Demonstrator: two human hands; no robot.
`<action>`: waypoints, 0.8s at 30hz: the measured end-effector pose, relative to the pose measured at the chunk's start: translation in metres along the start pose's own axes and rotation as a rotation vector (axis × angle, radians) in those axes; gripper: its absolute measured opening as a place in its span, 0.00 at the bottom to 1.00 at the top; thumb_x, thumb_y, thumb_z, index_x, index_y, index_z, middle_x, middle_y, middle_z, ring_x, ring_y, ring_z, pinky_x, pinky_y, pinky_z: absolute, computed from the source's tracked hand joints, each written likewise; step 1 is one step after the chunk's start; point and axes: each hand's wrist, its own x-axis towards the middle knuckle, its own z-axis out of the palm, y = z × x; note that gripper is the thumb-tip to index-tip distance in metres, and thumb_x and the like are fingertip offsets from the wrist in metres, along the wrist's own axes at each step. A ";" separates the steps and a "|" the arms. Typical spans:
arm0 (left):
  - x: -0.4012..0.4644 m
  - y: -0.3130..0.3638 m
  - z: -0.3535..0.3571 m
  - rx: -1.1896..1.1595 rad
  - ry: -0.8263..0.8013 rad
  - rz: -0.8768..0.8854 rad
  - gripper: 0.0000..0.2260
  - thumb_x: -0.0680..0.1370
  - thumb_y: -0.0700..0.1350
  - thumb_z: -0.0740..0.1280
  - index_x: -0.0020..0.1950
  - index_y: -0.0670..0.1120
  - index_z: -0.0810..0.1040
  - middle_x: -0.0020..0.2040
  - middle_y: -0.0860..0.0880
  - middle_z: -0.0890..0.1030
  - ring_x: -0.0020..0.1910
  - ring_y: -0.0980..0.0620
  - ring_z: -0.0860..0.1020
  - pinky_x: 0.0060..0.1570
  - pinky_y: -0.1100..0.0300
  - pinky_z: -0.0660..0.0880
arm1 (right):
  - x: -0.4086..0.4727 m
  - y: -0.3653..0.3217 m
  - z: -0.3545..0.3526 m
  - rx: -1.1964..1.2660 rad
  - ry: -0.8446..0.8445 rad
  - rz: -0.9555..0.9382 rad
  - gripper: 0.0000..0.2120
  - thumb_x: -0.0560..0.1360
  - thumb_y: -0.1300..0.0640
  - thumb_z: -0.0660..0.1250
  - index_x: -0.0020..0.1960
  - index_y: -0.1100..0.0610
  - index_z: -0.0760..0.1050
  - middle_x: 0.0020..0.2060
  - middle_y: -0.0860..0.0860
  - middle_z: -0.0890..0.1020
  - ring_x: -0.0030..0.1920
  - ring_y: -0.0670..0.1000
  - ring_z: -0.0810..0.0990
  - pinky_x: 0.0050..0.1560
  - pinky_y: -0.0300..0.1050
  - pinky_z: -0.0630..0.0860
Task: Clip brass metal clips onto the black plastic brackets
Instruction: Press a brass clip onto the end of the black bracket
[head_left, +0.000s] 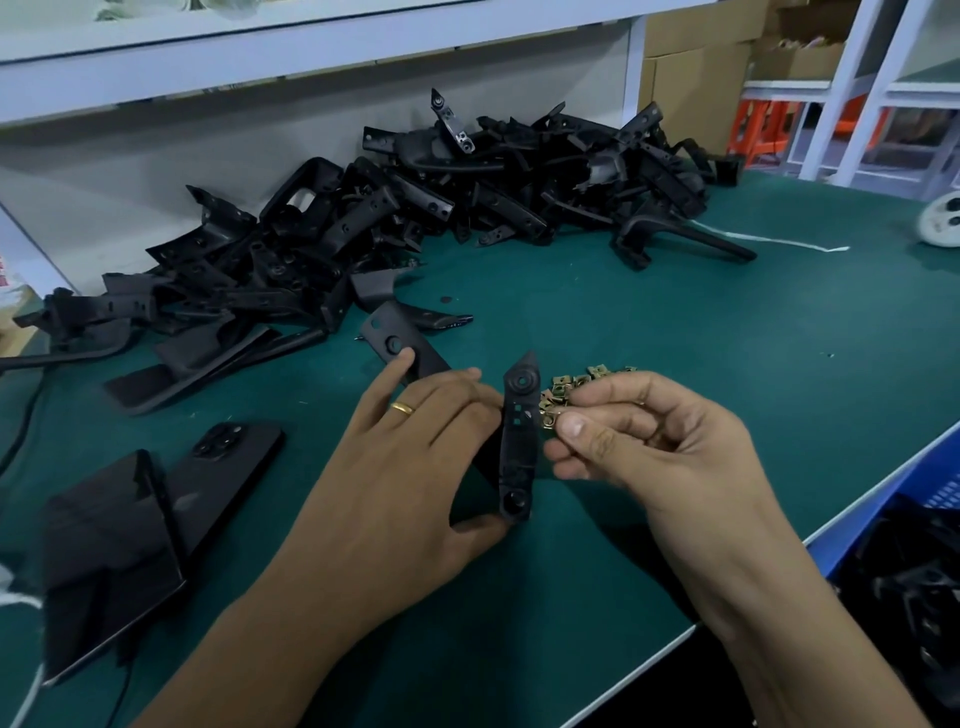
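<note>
My left hand (410, 457) grips a black plastic bracket (518, 441) and holds it upright above the green mat, pointed tip up. My right hand (639, 431) pinches a brass clip (549, 419) between thumb and forefinger, right at the bracket's right edge near its middle. A small heap of loose brass clips (576, 385) lies on the mat just behind my right hand, partly hidden by my fingers. A second bracket (395, 340) lies flat behind my left hand.
A big pile of black brackets (363, 218) stretches across the back of the green table (649, 322). Two dark phones (156, 519) lie at the left. A blue crate (930, 499) with black parts stands beyond the table's right edge. A white shelf runs overhead.
</note>
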 end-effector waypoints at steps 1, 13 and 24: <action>0.000 0.000 0.000 0.002 -0.003 0.001 0.27 0.71 0.61 0.74 0.65 0.49 0.77 0.65 0.55 0.78 0.74 0.53 0.71 0.78 0.43 0.60 | 0.000 0.000 0.000 0.000 -0.004 0.002 0.14 0.66 0.61 0.77 0.49 0.65 0.81 0.39 0.62 0.86 0.37 0.56 0.87 0.39 0.42 0.82; 0.000 0.000 0.001 -0.005 -0.008 -0.003 0.28 0.70 0.61 0.78 0.65 0.51 0.77 0.65 0.56 0.77 0.74 0.54 0.71 0.78 0.42 0.60 | 0.000 -0.003 0.000 0.021 -0.013 0.008 0.13 0.64 0.59 0.79 0.46 0.61 0.84 0.38 0.60 0.86 0.36 0.55 0.86 0.37 0.41 0.81; -0.001 0.002 0.001 0.063 -0.016 0.007 0.29 0.69 0.60 0.77 0.66 0.50 0.75 0.66 0.55 0.77 0.75 0.52 0.70 0.76 0.38 0.61 | -0.001 -0.003 -0.002 -0.007 -0.001 -0.008 0.11 0.64 0.60 0.79 0.44 0.61 0.84 0.35 0.59 0.85 0.33 0.55 0.85 0.34 0.41 0.80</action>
